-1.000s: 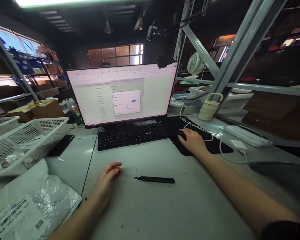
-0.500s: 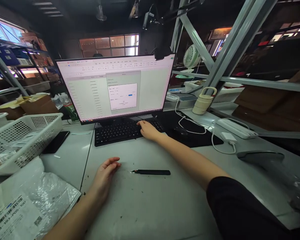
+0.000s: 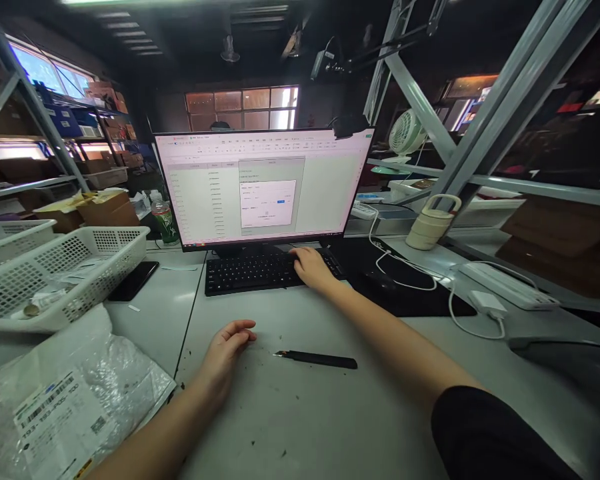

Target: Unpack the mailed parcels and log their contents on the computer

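Note:
My right hand (image 3: 312, 268) rests on the right part of the black keyboard (image 3: 250, 272), fingers stretched over the keys and holding nothing. On the table edge-on lies my left hand (image 3: 229, 350), its fingers loosely bent, with nothing held in it. A black utility knife (image 3: 320, 360) lies between my forearms, blade tip pointing left towards my left hand but apart from it. Behind the keyboard stands a monitor (image 3: 200, 193) showing a spreadsheet with a small dialog window in front.
White perforated baskets (image 3: 105, 280), a phone (image 3: 135, 281) and a clear plastic parcel (image 3: 135, 373) with a barcode label lie at left. To the right are a mouse (image 3: 380, 281) on a black mat (image 3: 415, 305), a cream flask (image 3: 430, 227), a white power strip (image 3: 510, 285) and cables.
The camera view has shifted, so the scene sits farther right. Both hands stay in about the same places, the right on the keyboard and the left on the table.

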A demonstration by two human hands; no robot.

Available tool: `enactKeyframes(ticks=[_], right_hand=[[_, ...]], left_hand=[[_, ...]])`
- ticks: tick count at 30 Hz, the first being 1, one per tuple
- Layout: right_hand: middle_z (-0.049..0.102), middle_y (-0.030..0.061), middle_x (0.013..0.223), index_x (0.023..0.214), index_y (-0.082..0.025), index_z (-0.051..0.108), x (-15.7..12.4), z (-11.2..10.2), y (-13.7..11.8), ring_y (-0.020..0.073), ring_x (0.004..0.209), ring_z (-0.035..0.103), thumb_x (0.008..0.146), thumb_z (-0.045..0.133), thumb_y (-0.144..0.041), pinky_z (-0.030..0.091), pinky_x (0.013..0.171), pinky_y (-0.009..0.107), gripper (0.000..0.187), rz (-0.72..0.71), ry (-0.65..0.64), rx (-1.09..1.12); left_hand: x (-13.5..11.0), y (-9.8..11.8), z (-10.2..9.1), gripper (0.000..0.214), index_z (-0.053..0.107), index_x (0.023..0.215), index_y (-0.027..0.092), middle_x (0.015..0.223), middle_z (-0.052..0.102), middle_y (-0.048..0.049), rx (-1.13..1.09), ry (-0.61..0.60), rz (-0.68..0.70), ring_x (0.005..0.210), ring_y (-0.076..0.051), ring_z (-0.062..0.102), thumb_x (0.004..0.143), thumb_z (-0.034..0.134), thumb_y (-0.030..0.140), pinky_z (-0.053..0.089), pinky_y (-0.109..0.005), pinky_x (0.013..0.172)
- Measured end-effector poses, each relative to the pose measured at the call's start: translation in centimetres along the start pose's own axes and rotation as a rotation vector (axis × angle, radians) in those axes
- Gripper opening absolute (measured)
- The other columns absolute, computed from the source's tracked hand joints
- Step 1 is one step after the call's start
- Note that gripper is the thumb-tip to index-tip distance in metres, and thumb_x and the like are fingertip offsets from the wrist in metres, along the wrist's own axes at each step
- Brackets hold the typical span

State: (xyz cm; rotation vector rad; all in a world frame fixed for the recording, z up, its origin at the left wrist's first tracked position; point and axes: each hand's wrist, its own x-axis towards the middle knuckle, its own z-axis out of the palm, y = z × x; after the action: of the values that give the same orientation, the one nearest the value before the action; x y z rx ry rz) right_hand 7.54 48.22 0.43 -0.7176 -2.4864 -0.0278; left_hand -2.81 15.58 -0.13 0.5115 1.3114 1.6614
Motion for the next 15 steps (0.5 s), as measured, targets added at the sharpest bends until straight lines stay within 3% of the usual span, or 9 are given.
enactKeyframes(ticks=[3, 7, 11, 15], right_hand=[[0.066, 0.0131, 0.128, 0.129, -0.015, 0.063, -1.1, -2.2, 1.8, 0.0291, 0.127, 0.052, 0.094, 0.043, -0.021, 0.038, 0.113, 0.046, 0.040, 0.028, 0.062, -0.025], [0.066, 0.0163, 0.128, 0.125, -0.015, 0.066, -5.2, -4.6, 5.9, 0.0338, 0.127, 0.051, 0.094, 0.045, -0.028, 0.037, 0.112, 0.053, 0.040, 0.110, 0.120, -0.119], [0.065, 0.0152, 0.130, 0.123, -0.018, 0.069, -9.5, -5.0, 9.1, 0.0315, 0.122, 0.056, 0.097, 0.043, -0.036, 0.046, 0.103, 0.050, 0.041, 0.221, 0.118, -0.268], [0.065, 0.0124, 0.131, 0.123, -0.020, 0.069, -10.5, -4.3, 9.5, 0.0322, 0.120, 0.057, 0.098, 0.043, -0.038, 0.046, 0.101, 0.052, 0.041, 0.270, 0.136, -0.349]], left_hand=[[0.2, -0.3, -0.1, 0.044, 0.074, 0.100, 0.016, 0.089, 0.070, -0.0083, 0.003, -0.002, 0.004, 0.099, -0.024, 0.063, 0.064, 0.081, 0.040, 0.043, -0.037, 0.100], [0.5, -0.7, -0.3, 0.042, 0.074, 0.101, 0.017, 0.089, 0.070, -0.0080, 0.006, -0.012, 0.009, 0.099, -0.024, 0.062, 0.066, 0.079, 0.040, 0.042, -0.037, 0.100], [0.7, -0.9, -0.4, 0.043, 0.073, 0.102, 0.017, 0.088, 0.070, -0.0072, 0.013, -0.012, 0.009, 0.099, -0.024, 0.061, 0.066, 0.078, 0.040, 0.040, -0.037, 0.101], [0.8, -1.6, -0.7, 0.044, 0.072, 0.103, 0.017, 0.089, 0.071, -0.0074, 0.013, -0.016, 0.014, 0.098, -0.023, 0.061, 0.066, 0.077, 0.041, 0.040, -0.036, 0.101]])
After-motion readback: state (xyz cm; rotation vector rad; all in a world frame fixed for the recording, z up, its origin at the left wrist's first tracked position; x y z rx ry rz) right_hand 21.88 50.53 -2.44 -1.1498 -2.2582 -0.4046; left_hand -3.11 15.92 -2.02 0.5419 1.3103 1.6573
